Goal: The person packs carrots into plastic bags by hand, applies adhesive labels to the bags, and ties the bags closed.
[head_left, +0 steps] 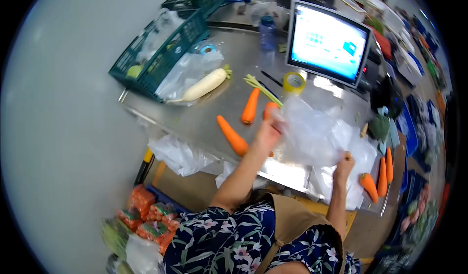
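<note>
A clear plastic bag (309,130) is stretched between my two hands above the metal table. My left hand (269,133), slightly blurred, pinches the bag's left side. Its lower right edge is gripped by my right hand (344,167), closed in a fist. Close to my left hand lie an orange carrot (232,136), a second carrot (250,106) and a third carrot (270,109), partly hidden by the hand. More plastic bags (363,150) lie flat beneath and right of the held one. Several carrots (382,177) rest at the table's right edge.
A white radish (204,85) lies beside a green crate (161,55) on the metal table (195,120). Green stalks (263,90), yellow tape (294,82), a blue bottle (267,33) and a lit monitor (329,42) stand farther back. Bagged carrots (151,213) sit low left.
</note>
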### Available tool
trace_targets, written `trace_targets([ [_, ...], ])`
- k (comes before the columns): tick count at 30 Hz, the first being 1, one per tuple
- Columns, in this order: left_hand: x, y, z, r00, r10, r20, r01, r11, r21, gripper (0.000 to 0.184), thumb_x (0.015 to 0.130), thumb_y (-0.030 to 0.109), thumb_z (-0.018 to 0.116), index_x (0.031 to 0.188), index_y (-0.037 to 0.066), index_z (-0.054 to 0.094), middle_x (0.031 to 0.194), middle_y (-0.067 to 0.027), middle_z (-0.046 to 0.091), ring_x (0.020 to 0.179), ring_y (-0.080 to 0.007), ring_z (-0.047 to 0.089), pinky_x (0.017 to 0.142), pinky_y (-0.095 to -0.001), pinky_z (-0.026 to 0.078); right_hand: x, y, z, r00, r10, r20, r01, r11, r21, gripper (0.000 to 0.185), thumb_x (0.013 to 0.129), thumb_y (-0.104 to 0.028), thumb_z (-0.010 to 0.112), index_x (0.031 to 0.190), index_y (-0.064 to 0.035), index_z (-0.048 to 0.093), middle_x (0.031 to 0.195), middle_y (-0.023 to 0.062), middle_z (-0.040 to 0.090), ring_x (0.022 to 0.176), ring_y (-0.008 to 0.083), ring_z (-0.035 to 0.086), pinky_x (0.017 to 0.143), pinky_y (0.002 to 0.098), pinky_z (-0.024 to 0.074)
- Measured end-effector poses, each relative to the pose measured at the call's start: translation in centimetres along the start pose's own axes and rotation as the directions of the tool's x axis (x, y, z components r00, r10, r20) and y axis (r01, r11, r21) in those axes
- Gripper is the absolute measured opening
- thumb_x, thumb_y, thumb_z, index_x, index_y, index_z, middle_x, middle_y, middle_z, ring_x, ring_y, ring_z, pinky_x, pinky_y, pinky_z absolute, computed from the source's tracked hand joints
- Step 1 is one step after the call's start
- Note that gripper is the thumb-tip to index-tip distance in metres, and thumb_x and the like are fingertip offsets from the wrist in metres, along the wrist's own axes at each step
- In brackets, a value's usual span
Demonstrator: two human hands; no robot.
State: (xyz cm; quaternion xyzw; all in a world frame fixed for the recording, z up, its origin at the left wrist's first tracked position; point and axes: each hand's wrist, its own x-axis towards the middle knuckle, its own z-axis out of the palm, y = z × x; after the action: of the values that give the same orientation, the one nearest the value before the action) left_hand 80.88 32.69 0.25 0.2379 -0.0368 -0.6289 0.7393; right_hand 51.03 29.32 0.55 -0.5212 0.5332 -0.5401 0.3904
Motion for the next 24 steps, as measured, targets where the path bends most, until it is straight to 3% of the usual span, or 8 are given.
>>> trace_targets([
  [4,1.5,3.7,3.8,0.987,-0.060,-0.150,0.055,0.998,-0.032,0.022,0.094,0.020,0.052,0.076,0.012,0.042,0.058,0.0025,0.037,0.044,-0.0062,0.033,0.039,-0.0217,0.028,0.3,4.3,-7.5,0.954,0.164,-0.251,-0.217,0.954,-0.204,0.043,0.081,-0.017,0.067,0.049,-0.0038,0.042,0.047,0.0015,0.043,0.048,0.0089,0.040,0.046,0.0276,0.0352],
  [6,0.4,3.2,6.0,0.999,-0.042,0.022,0.036,0.974,0.223,0.020,0.092,0.020,0.056,0.078,0.013,0.044,0.059,0.0048,0.039,0.044,-0.0048,0.035,0.036,-0.0200,0.027,-0.6,3.3,-8.7,0.992,-0.128,0.020,0.110,0.754,-0.647,0.030,0.075,-0.018,0.071,0.089,0.0056,0.059,0.082,0.0179,0.062,0.077,0.0291,0.062,0.069,0.0365,0.0507],
  [7,0.2,2.5,7.1,0.991,0.018,0.132,-0.060,0.945,0.321,0.019,0.091,0.020,0.059,0.079,0.013,0.046,0.060,0.0050,0.041,0.044,-0.0040,0.035,0.035,-0.0190,0.026,-1.6,0.3,-8.4,0.933,-0.336,0.126,0.312,0.586,-0.748,0.049,0.071,-0.013,0.072,0.114,0.0023,0.054,0.109,0.0227,0.058,0.100,0.0369,0.057,0.087,0.0403,0.0464],
  [11,-3.8,-2.4,15.0,0.902,-0.269,0.337,-0.054,0.705,0.707,0.006,0.088,0.010,0.060,0.084,0.007,0.058,0.057,0.0066,0.040,0.047,-0.0025,0.040,0.039,-0.0188,0.029,-4.5,-14.3,-3.0,0.766,-0.580,0.277,0.642,0.663,-0.385,0.063,0.071,-0.013,0.073,0.127,-0.0015,0.047,0.128,0.0203,0.048,0.121,0.0340,0.043,0.100,0.0439,0.0339],
  [14,-6.4,-4.2,18.2,0.761,-0.400,0.510,-0.403,0.325,0.856,0.007,0.082,0.003,0.062,0.087,0.000,0.060,0.062,0.0009,0.049,0.056,-0.0129,0.050,0.052,-0.0258,0.040,-3.0,-12.1,-1.0,0.709,-0.588,0.390,0.701,0.524,-0.484,0.044,0.071,-0.003,0.066,0.114,-0.0019,0.055,0.093,0.0148,0.062,0.090,0.0309,0.060,0.083,0.0426,0.0447],
  [17,-4.5,-3.6,16.8,0.605,-0.223,0.764,-0.789,-0.297,0.538,0.014,0.077,0.002,0.063,0.090,-0.002,0.058,0.075,-0.0080,0.055,0.069,-0.0261,0.056,0.064,-0.0344,0.045,-1.2,-10.9,-4.3,0.834,-0.544,0.092,0.488,0.650,-0.582,0.023,0.075,-0.002,0.062,0.097,-0.0018,0.062,0.079,0.0143,0.064,0.075,0.0301,0.062,0.070,0.0377,0.0492],
  [22,-4.3,-2.7,12.3,0.586,-0.084,0.806,-0.674,-0.604,0.426,0.021,0.076,0.003,0.062,0.097,0.000,0.056,0.085,-0.0148,0.054,0.081,-0.0343,0.056,0.073,-0.0419,0.045,0.0,-5.9,-8.2,0.911,-0.397,-0.114,0.297,0.821,-0.488,0.010,0.079,-0.005,0.059,0.086,0.0000,0.064,0.076,0.0168,0.064,0.068,0.0317,0.063,0.061,0.0364,0.0492],
  [24,-4.1,-2.6,11.1,0.829,-0.094,0.552,-0.462,-0.671,0.580,0.028,0.077,0.007,0.064,0.102,0.001,0.055,0.095,-0.0166,0.054,0.090,-0.0343,0.054,0.078,-0.0410,0.044,0.8,-4.1,-9.8,0.934,-0.273,-0.233,0.165,0.903,-0.396,0.011,0.079,-0.005,0.057,0.085,0.0002,0.065,0.073,0.0173,0.064,0.064,0.0298,0.063,0.059,0.0349,0.0491],
])
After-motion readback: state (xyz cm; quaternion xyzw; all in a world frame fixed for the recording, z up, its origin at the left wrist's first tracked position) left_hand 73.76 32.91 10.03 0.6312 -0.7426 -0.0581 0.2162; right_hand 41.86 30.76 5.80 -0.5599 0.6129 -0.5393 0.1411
